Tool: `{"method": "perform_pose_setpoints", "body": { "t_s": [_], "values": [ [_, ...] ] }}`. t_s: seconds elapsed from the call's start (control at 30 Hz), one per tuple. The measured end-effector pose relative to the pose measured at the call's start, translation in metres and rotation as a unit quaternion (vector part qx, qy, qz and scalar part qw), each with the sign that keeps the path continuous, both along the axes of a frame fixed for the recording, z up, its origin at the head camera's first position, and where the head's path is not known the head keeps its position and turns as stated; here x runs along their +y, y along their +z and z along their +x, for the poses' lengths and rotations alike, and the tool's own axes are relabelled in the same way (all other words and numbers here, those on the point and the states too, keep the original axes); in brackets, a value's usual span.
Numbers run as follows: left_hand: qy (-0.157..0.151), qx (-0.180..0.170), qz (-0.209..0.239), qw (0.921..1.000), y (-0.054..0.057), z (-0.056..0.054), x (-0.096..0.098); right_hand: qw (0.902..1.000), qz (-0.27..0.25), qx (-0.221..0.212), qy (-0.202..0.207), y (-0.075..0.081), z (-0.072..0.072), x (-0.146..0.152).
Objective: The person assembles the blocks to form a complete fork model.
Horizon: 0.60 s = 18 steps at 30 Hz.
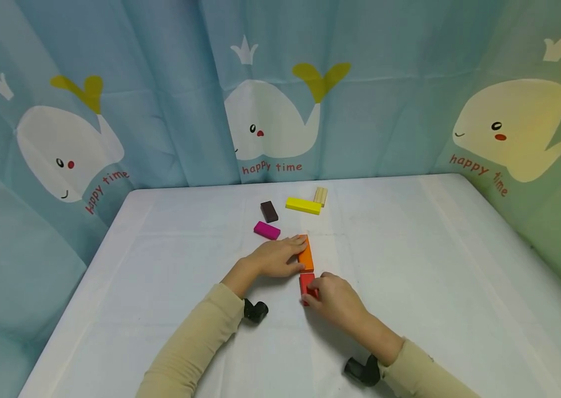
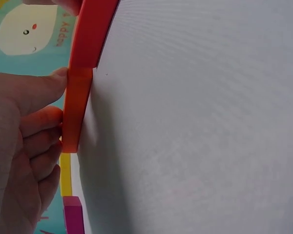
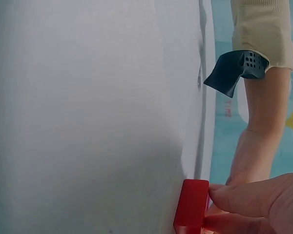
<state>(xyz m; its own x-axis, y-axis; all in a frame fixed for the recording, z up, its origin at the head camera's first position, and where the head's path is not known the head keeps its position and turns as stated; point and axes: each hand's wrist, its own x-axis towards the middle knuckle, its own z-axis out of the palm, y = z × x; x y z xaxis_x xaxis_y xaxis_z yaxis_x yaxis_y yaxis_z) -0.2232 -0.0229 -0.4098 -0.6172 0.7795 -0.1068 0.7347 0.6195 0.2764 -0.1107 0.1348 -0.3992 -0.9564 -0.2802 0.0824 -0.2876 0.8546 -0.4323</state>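
Observation:
An orange block (image 1: 306,255) and a red block (image 1: 307,283) stand end to end in a line on the white table, the orange one farther away. My left hand (image 1: 276,257) rests on the orange block, its fingertips and thumb touching the upper face in the left wrist view. With thumb and fingers, my right hand (image 1: 337,298) grips the red block, whose near part is partly covered in the head view. Just beyond the left hand lies a magenta block (image 1: 267,230). The right wrist view shows the red block (image 3: 192,206) against the thumb and fingertips.
Farther back lie a dark brown block (image 1: 269,211), a long yellow block (image 1: 303,206) and a pale wooden piece (image 1: 320,195). Black wrist devices (image 1: 256,312) sit by both sleeves. A blue curtain (image 1: 176,110) with whale prints hangs behind the table.

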Motion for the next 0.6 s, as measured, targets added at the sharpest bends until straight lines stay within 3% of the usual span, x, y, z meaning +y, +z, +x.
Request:
{"method": "perform_pose_setpoints", "body": {
  "t_s": [0.6],
  "values": [
    [-0.002,-0.016,-0.011,0.9998,0.0019,0.0033,-0.0015,0.9996,0.004,0.027,0.007,0.0001,0.0042,-0.0044]
  ]
}}
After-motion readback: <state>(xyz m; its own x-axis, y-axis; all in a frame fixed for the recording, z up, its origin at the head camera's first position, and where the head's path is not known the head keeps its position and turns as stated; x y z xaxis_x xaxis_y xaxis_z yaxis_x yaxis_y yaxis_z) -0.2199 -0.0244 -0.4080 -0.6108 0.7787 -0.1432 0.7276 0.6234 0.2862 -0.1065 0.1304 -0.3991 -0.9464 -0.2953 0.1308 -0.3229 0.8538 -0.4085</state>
